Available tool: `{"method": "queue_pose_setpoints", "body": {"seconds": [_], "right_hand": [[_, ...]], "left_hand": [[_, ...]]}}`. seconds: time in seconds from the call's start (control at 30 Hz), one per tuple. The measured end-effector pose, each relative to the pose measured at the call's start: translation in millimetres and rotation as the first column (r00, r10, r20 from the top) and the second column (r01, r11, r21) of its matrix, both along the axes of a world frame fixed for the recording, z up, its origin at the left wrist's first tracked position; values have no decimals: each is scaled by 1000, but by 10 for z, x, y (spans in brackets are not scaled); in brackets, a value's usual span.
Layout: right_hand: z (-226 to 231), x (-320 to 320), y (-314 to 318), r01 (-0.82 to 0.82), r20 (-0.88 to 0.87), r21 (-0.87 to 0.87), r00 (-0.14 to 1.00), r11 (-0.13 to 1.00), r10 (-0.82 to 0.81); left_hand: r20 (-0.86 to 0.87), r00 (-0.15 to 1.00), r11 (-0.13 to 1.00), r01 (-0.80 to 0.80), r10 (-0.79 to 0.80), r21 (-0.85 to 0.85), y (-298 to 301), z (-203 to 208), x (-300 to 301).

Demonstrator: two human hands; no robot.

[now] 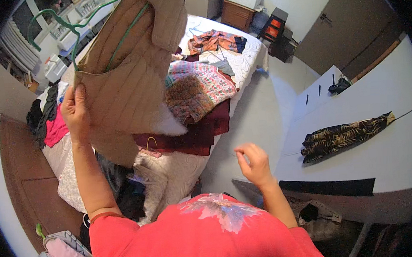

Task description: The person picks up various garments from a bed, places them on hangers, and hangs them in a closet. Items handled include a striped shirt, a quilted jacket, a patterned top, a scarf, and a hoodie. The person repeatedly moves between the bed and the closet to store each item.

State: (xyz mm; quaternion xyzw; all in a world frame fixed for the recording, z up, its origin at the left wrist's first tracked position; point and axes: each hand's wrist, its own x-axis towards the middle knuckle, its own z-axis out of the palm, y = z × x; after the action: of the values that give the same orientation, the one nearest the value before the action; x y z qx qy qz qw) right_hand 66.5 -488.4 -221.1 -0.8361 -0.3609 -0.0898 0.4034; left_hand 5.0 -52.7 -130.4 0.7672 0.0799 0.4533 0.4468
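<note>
My left hand (75,106) is raised on the left, thumb and fingers closed on the edge of a tan quilted garment (122,93). A green hanger (72,28) runs into the garment's opening, its hook pointing out to the upper left. The garment hangs tilted in front of the bed and hides part of it. My right hand (255,163) is held out over the floor to the right of the bed. Its fingers are loosely curled, slightly blurred, and nothing shows in them.
On the bed (203,159) lie a patterned top (202,78), a brown knit piece (187,98), dark red cloth (206,128), an orange patterned garment (214,41) and a pink hanger (151,150). A dark leaf-print garment (345,137) hangs on the white wardrobe (361,165) at right.
</note>
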Motion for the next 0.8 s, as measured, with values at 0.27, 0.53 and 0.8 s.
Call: {"method": "queue_pose_setpoints", "body": {"seconds": [0.27, 0.53, 0.8], "right_hand": [[799, 290, 536, 45, 255, 405, 954, 913, -160], [913, 469, 1299, 268, 574, 205, 746, 941, -337], [1223, 794, 841, 125, 399, 492, 847, 862, -351]], "left_hand": [[89, 995, 971, -68, 48, 229, -331, 989, -461], [52, 988, 986, 140, -145, 90, -686, 1259, -825], [34, 988, 988, 154, -154, -9, -448, 1165, -1033]]}}
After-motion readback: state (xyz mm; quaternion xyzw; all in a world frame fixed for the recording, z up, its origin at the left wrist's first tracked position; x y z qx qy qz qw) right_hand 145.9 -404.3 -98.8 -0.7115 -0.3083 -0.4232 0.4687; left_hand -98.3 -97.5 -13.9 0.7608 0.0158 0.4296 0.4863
